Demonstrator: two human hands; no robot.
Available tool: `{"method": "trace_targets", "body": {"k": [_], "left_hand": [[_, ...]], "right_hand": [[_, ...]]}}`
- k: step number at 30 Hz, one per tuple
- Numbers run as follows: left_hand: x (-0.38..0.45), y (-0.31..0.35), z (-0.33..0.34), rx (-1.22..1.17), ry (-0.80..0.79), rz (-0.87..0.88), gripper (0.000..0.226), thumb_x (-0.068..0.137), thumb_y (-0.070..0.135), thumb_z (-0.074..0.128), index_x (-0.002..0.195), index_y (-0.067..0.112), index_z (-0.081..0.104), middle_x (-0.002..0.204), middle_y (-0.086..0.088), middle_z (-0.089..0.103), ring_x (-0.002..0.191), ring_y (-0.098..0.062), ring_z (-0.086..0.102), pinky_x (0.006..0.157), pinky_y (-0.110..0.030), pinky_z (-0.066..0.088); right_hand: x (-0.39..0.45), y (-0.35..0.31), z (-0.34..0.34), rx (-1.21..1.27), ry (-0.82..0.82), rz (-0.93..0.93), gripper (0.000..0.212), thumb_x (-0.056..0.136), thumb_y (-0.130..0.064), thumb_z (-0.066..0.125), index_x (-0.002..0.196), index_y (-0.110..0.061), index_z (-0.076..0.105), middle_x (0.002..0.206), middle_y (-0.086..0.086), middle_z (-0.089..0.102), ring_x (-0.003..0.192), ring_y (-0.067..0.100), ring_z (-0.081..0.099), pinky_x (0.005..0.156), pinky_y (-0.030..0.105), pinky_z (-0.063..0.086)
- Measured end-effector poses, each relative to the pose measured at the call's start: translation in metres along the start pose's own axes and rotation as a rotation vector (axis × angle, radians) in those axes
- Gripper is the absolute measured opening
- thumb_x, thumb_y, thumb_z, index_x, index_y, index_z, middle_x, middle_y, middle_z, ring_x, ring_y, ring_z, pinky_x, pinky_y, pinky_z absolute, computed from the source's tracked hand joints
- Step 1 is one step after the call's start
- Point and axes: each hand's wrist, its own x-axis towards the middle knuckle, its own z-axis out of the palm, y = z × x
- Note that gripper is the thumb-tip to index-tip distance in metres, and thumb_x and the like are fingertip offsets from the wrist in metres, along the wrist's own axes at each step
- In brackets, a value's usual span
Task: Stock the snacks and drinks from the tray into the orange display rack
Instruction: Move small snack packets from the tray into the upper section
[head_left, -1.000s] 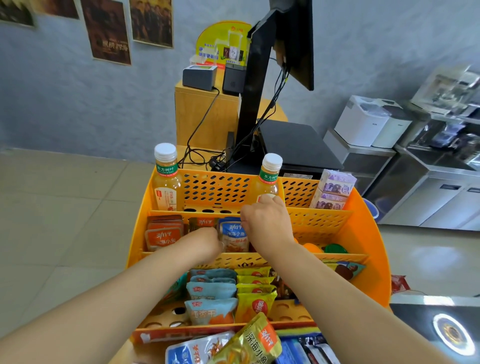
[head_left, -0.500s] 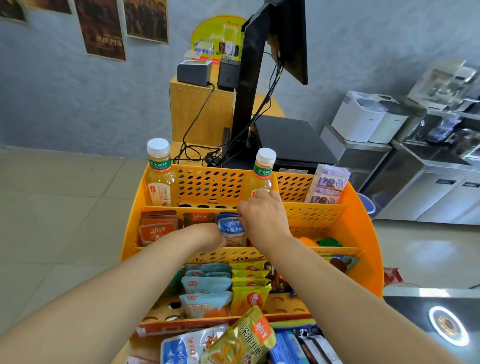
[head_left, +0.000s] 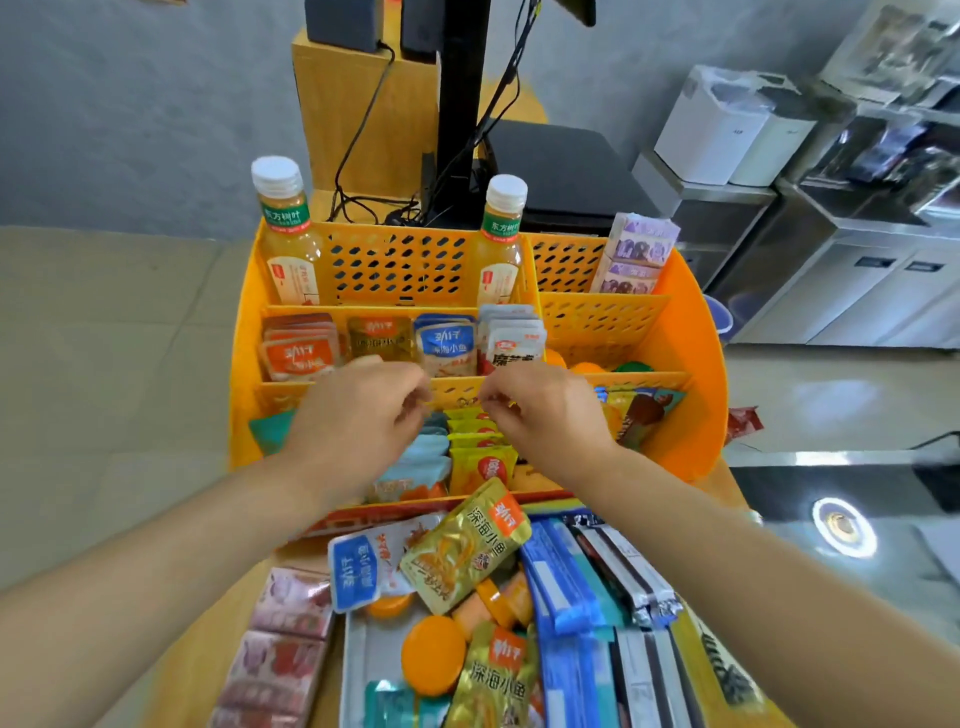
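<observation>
Stocking is partly done: the orange display rack (head_left: 691, 332) in the upper middle of the frame already holds two juice bottles (head_left: 284, 234) at its back and rows of snack packets (head_left: 447, 345) in its middle tier. The tray (head_left: 353, 670) at the bottom centre is still heaped with packets, among them a gold fish snack packet (head_left: 467, 545). The left hand (head_left: 358, 415) and right hand (head_left: 545, 410) hover at mid-frame with loosely curled fingers, apparently holding nothing, the rack's packets just above their fingertips, the tray's goods below the wrists
</observation>
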Motion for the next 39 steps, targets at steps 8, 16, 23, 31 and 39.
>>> {"method": "trace_targets", "body": {"k": [8,16,23,31,39], "left_hand": [[-0.069,0.037,0.064,0.052,-0.409,-0.131,0.027,0.085,0.046,0.060,0.102,0.025,0.057,0.101,0.002,0.065,0.097,-0.023,0.061,0.066,-0.033,0.043],[-0.076,0.047,0.083,-0.013,-0.347,-0.217,0.040,0.077,0.036,0.074,0.107,0.019,0.054,0.104,-0.001,0.060,0.098,-0.023,0.056,0.065,-0.029,0.031],[-0.066,0.048,0.068,-0.519,-0.330,-0.405,0.025,0.080,0.029,0.075,0.098,0.017,0.064,0.092,-0.002,0.064,0.086,-0.020,0.061,0.070,-0.037,0.048],[-0.107,0.073,0.080,-0.341,-0.437,-0.411,0.036,0.067,0.056,0.073,0.075,0.027,0.053,0.072,0.008,0.057,0.071,-0.011,0.055,0.056,-0.033,0.040],[-0.117,0.078,0.084,-0.204,-0.525,-0.323,0.019,0.079,0.038,0.069,0.068,0.025,0.062,0.076,0.010,0.061,0.083,-0.011,0.051,0.072,-0.031,0.045]], "right_hand": [[-0.078,0.006,0.024,-0.130,-0.320,0.236,0.021,0.090,-0.045,0.056,0.094,-0.025,0.060,0.087,-0.005,0.067,0.077,0.021,0.064,0.059,0.032,0.046],[-0.102,-0.003,0.044,0.037,-0.376,0.359,0.059,0.069,-0.048,0.076,0.116,-0.026,0.047,0.088,-0.006,0.062,0.079,0.020,0.060,0.065,0.035,0.048],[-0.098,-0.001,0.035,0.992,-0.214,0.709,0.037,0.065,-0.017,0.086,0.094,-0.025,0.064,0.086,-0.004,0.072,0.079,0.010,0.067,0.074,0.028,0.057],[-0.091,0.013,0.012,1.367,0.073,0.986,0.026,0.083,-0.003,0.071,0.108,-0.008,0.063,0.100,0.015,0.075,0.088,0.030,0.073,0.073,0.042,0.059],[-0.095,0.019,-0.003,1.582,0.185,1.136,0.018,0.088,-0.008,0.066,0.106,-0.007,0.064,0.092,0.016,0.076,0.077,0.028,0.074,0.063,0.044,0.059]]}}
